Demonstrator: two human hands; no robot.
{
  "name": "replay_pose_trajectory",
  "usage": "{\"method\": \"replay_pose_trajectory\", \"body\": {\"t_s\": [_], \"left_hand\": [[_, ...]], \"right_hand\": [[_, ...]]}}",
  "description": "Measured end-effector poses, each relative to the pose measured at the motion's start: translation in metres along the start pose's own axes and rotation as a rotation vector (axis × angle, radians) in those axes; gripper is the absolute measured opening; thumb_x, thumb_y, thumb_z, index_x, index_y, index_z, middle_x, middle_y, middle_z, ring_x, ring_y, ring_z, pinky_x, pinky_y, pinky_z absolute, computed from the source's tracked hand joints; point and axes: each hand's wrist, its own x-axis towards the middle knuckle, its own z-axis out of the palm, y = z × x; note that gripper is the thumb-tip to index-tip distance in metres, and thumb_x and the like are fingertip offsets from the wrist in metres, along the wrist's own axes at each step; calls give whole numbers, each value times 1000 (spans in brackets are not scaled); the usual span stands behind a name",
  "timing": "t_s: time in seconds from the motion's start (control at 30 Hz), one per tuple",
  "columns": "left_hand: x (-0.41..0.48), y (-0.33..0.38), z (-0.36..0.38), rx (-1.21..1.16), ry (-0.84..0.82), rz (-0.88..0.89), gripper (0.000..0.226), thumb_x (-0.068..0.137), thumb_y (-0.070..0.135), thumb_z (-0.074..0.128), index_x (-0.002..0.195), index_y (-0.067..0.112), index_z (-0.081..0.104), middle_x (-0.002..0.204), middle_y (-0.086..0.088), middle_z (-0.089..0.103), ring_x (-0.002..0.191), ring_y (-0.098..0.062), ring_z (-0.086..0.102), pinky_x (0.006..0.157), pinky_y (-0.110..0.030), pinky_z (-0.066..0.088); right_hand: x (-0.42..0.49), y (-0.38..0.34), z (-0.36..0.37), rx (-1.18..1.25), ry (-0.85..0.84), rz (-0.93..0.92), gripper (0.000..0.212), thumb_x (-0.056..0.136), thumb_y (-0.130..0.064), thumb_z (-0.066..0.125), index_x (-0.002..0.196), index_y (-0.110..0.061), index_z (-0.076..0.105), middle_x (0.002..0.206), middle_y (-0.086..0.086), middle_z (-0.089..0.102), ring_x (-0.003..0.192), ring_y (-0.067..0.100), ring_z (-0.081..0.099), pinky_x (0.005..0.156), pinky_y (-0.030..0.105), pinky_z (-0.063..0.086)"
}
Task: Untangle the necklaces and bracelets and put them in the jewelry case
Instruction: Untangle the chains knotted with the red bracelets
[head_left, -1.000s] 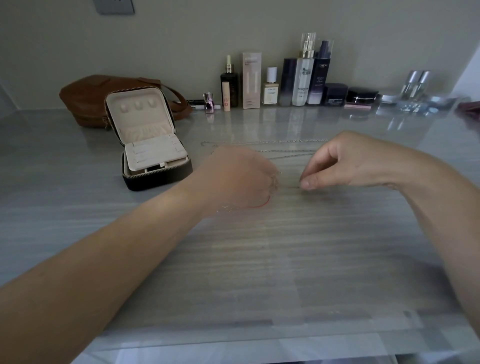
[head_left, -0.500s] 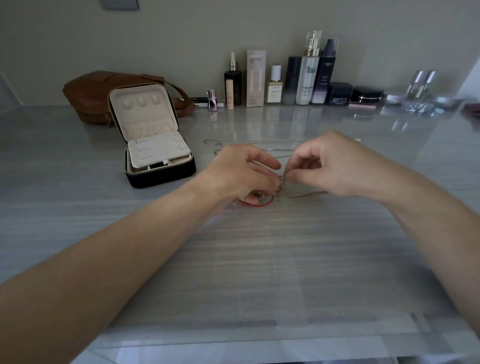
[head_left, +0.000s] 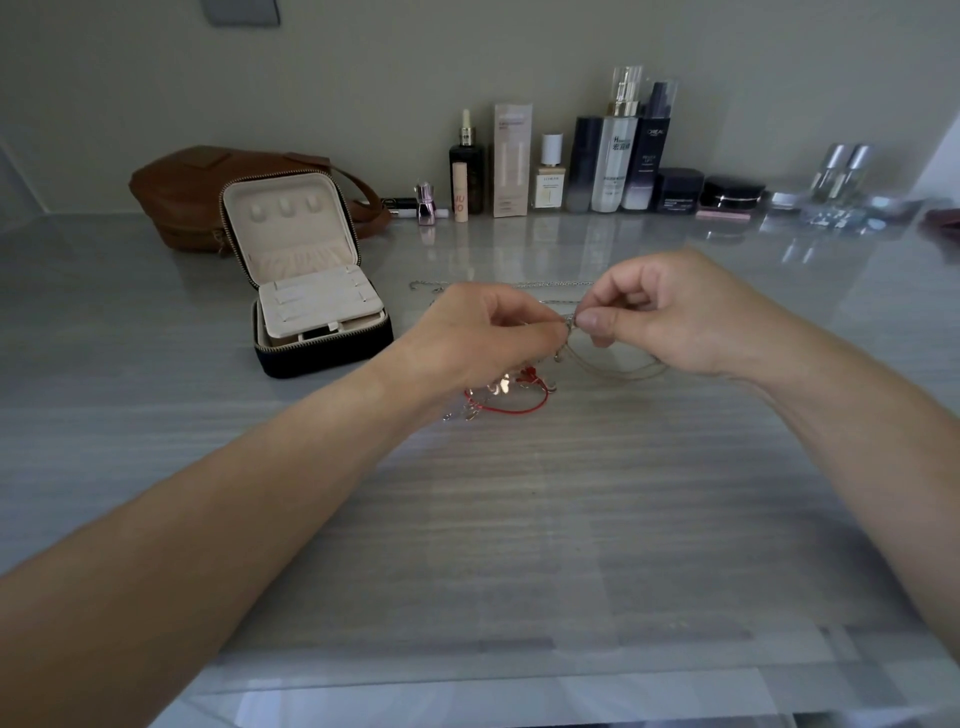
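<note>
Both hands meet above the middle of the table over a tangle of jewelry. My left hand (head_left: 480, 340) and my right hand (head_left: 670, 312) each pinch a thin silver chain (head_left: 613, 366) where their fingertips nearly touch; a loop of it hangs down to the table under my right hand. A red cord bracelet (head_left: 519, 405) with small charms lies on the table beneath my left hand. Behind the hands another silver chain (head_left: 540, 285) lies stretched out flat. The black jewelry case (head_left: 322, 348) stands open to the left, its cream lid upright.
A brown leather bag (head_left: 192, 192) sits behind the case. Along the back wall stands a row of cosmetic bottles and jars (head_left: 613, 150), with clear glass items (head_left: 836, 182) at the far right. The table's front edge (head_left: 467, 696) is near me.
Both hands have lifted off the table with the silver chain pinched between them. The red bracelet, earlier mostly hidden under my left hand, now shows on the table.
</note>
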Motion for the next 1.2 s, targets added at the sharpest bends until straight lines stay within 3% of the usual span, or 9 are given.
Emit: {"method": "replay_pose_trajectory", "body": {"t_s": [0.13, 0.23, 0.33, 0.5, 0.67, 0.8, 0.93, 1.07, 1.2], "left_hand": [[0, -1, -1, -27, 31, 20, 9, 80, 16, 69, 72, 20, 68, 64, 2, 62, 54, -5, 53, 49, -12, 42], [0, -2, -1, -15, 15, 23, 8, 77, 13, 72, 73, 19, 69, 70, -1, 68, 66, -11, 60, 71, -29, 51], [1, -2, -2, 26, 38, 33, 7, 78, 13, 72, 74, 18, 69, 73, -3, 69, 73, -16, 63, 81, -37, 53], [0, -1, 0, 53, 107, 91, 9, 80, 15, 69, 73, 19, 66, 78, -8, 68, 72, -16, 62, 72, -29, 53], [3, -1, -6, 2, 169, 81, 12, 81, 21, 69, 70, 25, 66, 59, 12, 64, 53, 5, 54, 45, -5, 37], [4, -2, -9, -28, 175, 67, 12, 81, 24, 69, 69, 27, 66, 51, 19, 63, 60, 0, 54, 45, -5, 37], [3, 0, -6, -55, 137, 111, 13, 80, 14, 69, 70, 22, 68, 48, 18, 62, 49, 10, 54, 47, -2, 36], [3, 0, -4, -38, 152, 121, 3, 80, 15, 69, 78, 15, 70, 57, 13, 63, 49, 10, 55, 49, -3, 37], [5, -1, -6, -28, 195, 103, 10, 82, 18, 68, 72, 21, 66, 55, 13, 61, 46, 9, 53, 44, -3, 34]], "right_hand": [[0, 0, 1, 76, -50, 4, 11, 78, -18, 70, 76, -27, 65, 78, -2, 68, 72, 10, 61, 75, 26, 50], [-2, -1, 4, 117, -89, -13, 16, 73, -15, 74, 82, -26, 67, 82, -1, 68, 73, 9, 62, 76, 25, 52], [-1, -1, 8, 51, -14, -41, 10, 73, -23, 74, 73, -31, 68, 81, -4, 71, 74, 9, 64, 76, 27, 52], [1, 1, 7, 30, -26, -27, 10, 72, -25, 75, 67, -25, 67, 68, -2, 67, 56, 2, 54, 64, 27, 47], [1, 4, 3, 6, -49, -36, 11, 71, -25, 75, 67, -19, 66, 67, 2, 64, 53, 2, 49, 59, 24, 43], [0, 4, 2, 46, -44, -61, 9, 71, -21, 75, 72, -17, 67, 72, 5, 67, 59, 4, 53, 64, 27, 47], [1, 3, 7, 121, 49, -84, 6, 74, -28, 71, 73, -26, 66, 73, -4, 68, 65, 5, 58, 70, 27, 49], [3, 4, 6, 61, 75, -93, 11, 76, -27, 70, 67, -31, 65, 57, -14, 64, 59, 0, 56, 64, 22, 48], [2, 4, 2, 34, 35, -95, 11, 78, -26, 68, 69, -29, 63, 63, -9, 63, 57, 1, 53, 59, 15, 45]]}}
